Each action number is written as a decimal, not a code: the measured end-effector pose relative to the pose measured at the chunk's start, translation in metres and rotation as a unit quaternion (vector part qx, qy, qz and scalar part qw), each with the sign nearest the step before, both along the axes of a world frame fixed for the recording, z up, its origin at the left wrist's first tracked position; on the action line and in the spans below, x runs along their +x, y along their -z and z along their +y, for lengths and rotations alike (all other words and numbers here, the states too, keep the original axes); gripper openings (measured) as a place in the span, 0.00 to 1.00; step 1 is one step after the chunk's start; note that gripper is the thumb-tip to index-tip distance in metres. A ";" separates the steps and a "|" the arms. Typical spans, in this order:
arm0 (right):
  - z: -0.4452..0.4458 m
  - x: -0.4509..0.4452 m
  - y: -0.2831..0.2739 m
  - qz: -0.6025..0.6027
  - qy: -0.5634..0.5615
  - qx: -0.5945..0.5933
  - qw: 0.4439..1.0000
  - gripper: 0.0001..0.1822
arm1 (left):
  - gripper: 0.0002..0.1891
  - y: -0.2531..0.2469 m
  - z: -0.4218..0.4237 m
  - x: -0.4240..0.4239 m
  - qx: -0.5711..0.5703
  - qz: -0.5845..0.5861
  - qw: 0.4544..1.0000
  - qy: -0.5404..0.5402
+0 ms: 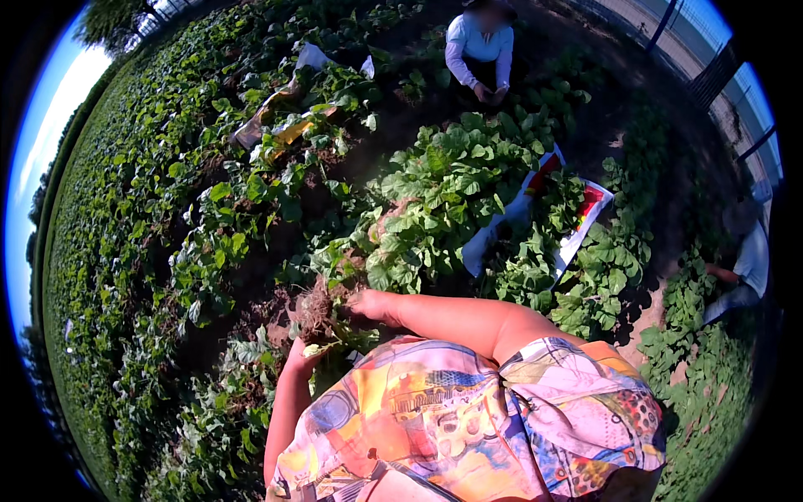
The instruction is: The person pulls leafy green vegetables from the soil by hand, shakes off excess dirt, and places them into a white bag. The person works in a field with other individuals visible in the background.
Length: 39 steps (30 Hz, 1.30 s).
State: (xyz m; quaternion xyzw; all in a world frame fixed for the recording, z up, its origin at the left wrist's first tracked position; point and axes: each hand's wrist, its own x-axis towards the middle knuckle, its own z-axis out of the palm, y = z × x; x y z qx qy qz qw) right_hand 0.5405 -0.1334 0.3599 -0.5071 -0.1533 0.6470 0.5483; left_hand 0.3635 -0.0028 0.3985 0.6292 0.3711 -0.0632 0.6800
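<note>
Low leafy green plants (414, 251) grow around both of my hands. My left hand (304, 354) is at the lower left of a clump of brown roots (315, 314) and appears to hold its leafy stems, though leaves and roots hide most of the fingers. My right hand (370, 305) is just right of the same roots, low over the soil, with its fingertips partly hidden in shadow; whether it grips anything does not show. Pale leaves hang beneath the roots between my hands.
A white sack with red print (577, 241) lies among leaves at right. A person (482, 50) crouches ahead, hands together; another person (749, 263) bends at the far right. Yellow and whitish sheeting (292, 132) lies in the rows at upper left. A fence stands at upper right.
</note>
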 end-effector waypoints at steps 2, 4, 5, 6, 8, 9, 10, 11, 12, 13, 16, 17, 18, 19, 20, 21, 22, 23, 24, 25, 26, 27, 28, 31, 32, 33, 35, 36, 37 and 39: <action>-0.004 0.008 -0.015 0.082 -0.007 0.005 0.997 0.09 | 0.18 0.002 -0.005 0.010 -0.090 0.013 0.995 -0.032; -0.011 0.015 -0.009 0.132 0.024 0.008 0.991 0.10 | 0.18 -0.001 -0.016 0.018 -0.038 -0.033 0.998 0.042; -0.016 0.019 -0.007 0.158 0.040 0.010 0.987 0.10 | 0.18 -0.001 -0.017 0.025 -0.080 -0.024 0.996 0.025; -0.020 0.023 -0.011 0.174 0.042 0.011 0.984 0.10 | 0.18 -0.002 -0.018 0.031 -0.121 -0.013 0.993 0.006; -0.030 0.033 -0.023 0.194 0.053 0.013 0.979 0.10 | 0.19 0.002 -0.017 0.036 -0.090 -0.033 0.993 0.065; -0.038 0.038 -0.026 0.203 0.065 0.010 0.977 0.10 | 0.20 0.004 -0.019 0.045 -0.066 -0.040 0.991 0.109; -0.040 0.042 -0.014 0.223 0.086 0.004 0.971 0.10 | 0.20 0.002 -0.021 0.055 -0.058 -0.007 0.991 0.119; -0.043 0.046 -0.001 0.206 0.099 0.010 0.973 0.10 | 0.21 -0.001 -0.026 0.066 -0.049 0.026 0.990 0.129; -0.044 0.051 0.003 0.190 0.106 0.019 0.976 0.10 | 0.21 0.002 -0.032 0.072 -0.096 -0.041 0.990 0.091; -0.048 0.055 0.006 0.173 0.113 0.028 0.978 0.10 | 0.21 0.013 -0.031 0.077 -0.081 -0.010 0.993 0.088; -0.064 0.070 -0.006 0.109 0.192 0.082 0.972 0.15 | 0.21 0.028 -0.042 0.100 -0.072 -0.011 0.993 0.088; -0.069 0.074 -0.008 0.091 0.221 0.106 0.965 0.16 | 0.21 0.035 -0.044 0.106 -0.077 -0.016 0.993 0.089; -0.072 0.080 -0.005 0.091 0.249 0.126 0.956 0.20 | 0.21 0.037 -0.050 0.116 -0.083 -0.022 0.992 0.091; -0.078 0.085 -0.001 0.064 0.274 0.109 0.953 0.20 | 0.22 0.037 -0.055 0.125 -0.072 -0.012 0.992 0.102; -0.084 0.089 0.004 0.038 0.298 0.091 0.950 0.21 | 0.22 0.036 -0.061 0.135 -0.062 -0.002 0.992 0.111; -0.090 0.092 0.011 0.011 0.320 0.073 0.944 0.22 | 0.22 0.035 -0.069 0.144 -0.052 0.007 0.991 0.120; -0.093 0.092 0.027 -0.046 0.340 0.097 0.934 0.24 | 0.21 0.032 -0.074 0.149 -0.058 -0.001 0.993 0.101; -0.105 0.094 0.053 -0.088 0.326 0.102 0.936 0.27 | 0.21 0.041 -0.077 0.160 -0.078 0.002 0.993 0.091; -0.116 0.091 0.055 -0.069 0.296 0.082 0.949 0.32 | 0.21 0.047 -0.078 0.167 -0.094 0.010 0.993 0.075; -0.124 0.092 0.043 -0.048 0.259 0.067 0.962 0.37 | 0.21 0.050 -0.077 0.171 -0.105 0.019 0.993 0.054; -0.133 0.096 0.030 -0.059 0.180 0.079 0.979 0.47 | 0.19 0.055 -0.081 0.176 -0.074 0.022 0.997 0.020; -0.136 0.098 0.016 -0.204 0.146 0.082 0.965 0.47 | 0.18 0.052 -0.087 0.190 -0.113 0.023 0.993 -0.024; -0.140 0.100 0.023 -0.191 0.137 0.109 0.966 0.48 | 0.17 0.045 -0.098 0.206 -0.118 0.044 0.991 -0.043; -0.134 0.105 0.052 -0.229 0.121 0.115 0.959 0.53 | 0.17 0.037 -0.128 0.234 -0.112 -0.033 0.992 -0.043; -0.130 0.106 0.071 -0.231 0.167 0.124 0.951 0.53 | 0.17 0.055 -0.128 0.242 -0.067 -0.050 0.996 -0.026; -0.130 0.110 0.069 -0.195 0.213 0.150 0.946 0.54 | 0.17 0.073 -0.125 0.246 -0.020 -0.065 0.998 -0.014; -0.141 0.121 0.086 -0.229 0.276 0.101 0.928 0.59 | 0.17 0.039 -0.165 0.280 -0.145 0.009 0.982 -0.118; -0.144 0.131 0.069 -0.244 0.252 0.085 0.933 0.59 | 0.18 0.051 -0.157 0.278 -0.133 0.020 0.988 -0.080; -0.150 0.139 0.051 -0.258 0.232 0.061 0.936 0.60 | 0.19 0.066 -0.148 0.268 -0.129 0.036 0.990 -0.036; -0.161 0.148 0.058 -0.239 0.215 0.026 0.947 0.62 | 0.19 0.055 -0.161 0.289 -0.119 0.151 0.981 -0.038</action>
